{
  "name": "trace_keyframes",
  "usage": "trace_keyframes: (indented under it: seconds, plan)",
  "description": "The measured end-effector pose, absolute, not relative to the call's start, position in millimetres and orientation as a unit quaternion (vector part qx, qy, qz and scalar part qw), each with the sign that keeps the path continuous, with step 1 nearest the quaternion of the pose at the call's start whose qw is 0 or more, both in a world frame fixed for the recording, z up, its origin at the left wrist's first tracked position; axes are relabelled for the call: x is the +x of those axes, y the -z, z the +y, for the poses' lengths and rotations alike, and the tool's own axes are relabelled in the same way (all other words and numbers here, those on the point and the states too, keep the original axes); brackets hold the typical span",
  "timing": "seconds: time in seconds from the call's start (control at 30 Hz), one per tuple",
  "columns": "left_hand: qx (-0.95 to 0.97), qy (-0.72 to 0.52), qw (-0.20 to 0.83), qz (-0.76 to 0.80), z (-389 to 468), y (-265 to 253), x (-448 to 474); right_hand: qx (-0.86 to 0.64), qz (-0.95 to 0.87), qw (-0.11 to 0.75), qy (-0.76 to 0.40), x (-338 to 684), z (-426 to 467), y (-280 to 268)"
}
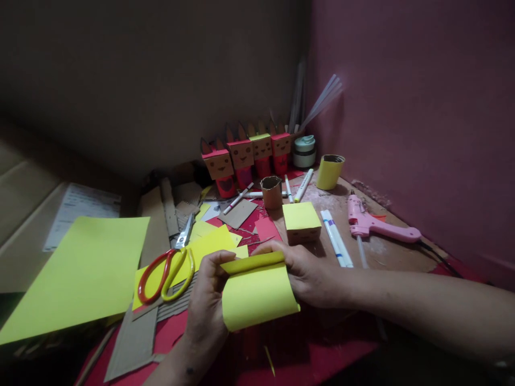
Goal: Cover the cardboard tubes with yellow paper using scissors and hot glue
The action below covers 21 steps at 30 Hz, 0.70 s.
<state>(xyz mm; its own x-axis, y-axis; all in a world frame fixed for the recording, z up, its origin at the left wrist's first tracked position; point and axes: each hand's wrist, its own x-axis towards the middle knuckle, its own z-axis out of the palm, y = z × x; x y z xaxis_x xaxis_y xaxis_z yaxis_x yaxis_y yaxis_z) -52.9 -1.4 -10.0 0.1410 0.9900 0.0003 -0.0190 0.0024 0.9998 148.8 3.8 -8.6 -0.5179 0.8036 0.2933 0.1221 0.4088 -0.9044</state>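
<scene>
Both my hands grip a curled piece of yellow paper above the near part of the table. My left hand holds its left end, thumb along the upper edge. At the right end, the fingers of my right hand close on it, partly hidden behind the paper. Just beyond my hands sits a small box with a yellow top. Scissors with red and yellow handles lie to the left of my left hand on yellow paper scraps.
Several cardboard figures stand at the back. A cardboard tube and a yellow tube stand nearer. On the right lie markers and a pink glue gun with its cord. A large yellow sheet lies left.
</scene>
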Motion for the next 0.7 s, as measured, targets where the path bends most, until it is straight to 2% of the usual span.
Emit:
trace_keyframes:
  seconds: [0.2, 0.33, 0.5, 0.7]
  plan:
    - [0.643, -0.591, 0.331, 0.357, 0.8, 8.1, -57.4, -0.296, -0.714, 0.448, -0.449, 148.6, 3.9, 12.4]
    - [0.739, -0.542, 0.224, 0.330, -2.1, 0.7, -63.6, -0.295, -0.731, 0.458, -0.412, 150.1, 2.2, 14.6]
    - [0.778, -0.492, 0.207, 0.331, -4.6, -2.6, -65.2, -0.303, -0.748, 0.439, -0.394, 152.2, -2.5, 13.2]
    - [0.773, -0.449, 0.224, 0.388, -4.9, -6.3, -59.9, -0.291, -0.754, 0.468, -0.357, 151.6, -3.4, 13.7]
